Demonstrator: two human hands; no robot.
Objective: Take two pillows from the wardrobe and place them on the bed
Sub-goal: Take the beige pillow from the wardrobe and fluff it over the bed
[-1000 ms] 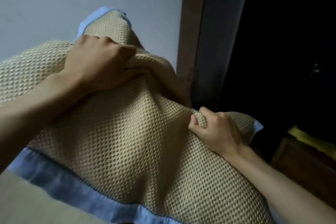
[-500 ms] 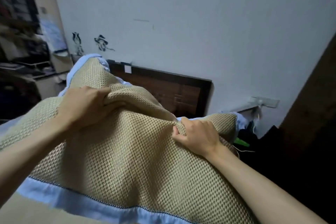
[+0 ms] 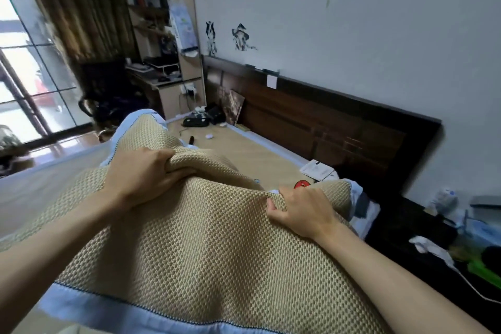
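- Swung leftward since half a second ago, our view now takes in the whole bed and its dark wooden headboard, where before we saw mostly wall; the pillow and both grips look unchanged.
- We hold the beige mesh pillow, blue-trimmed, up in front of us over the near side of the bed — not yet set down.
- Our left hand is clenched on a bunched fold at the pillow's top edge.
- Our right hand pinches the fabric near its right corner, fingers curled tight.
- Beyond it, small items lie scattered on the mattress: a black bag, a white paper.
- Farther left we see a desk, bookshelves and a curtained window.
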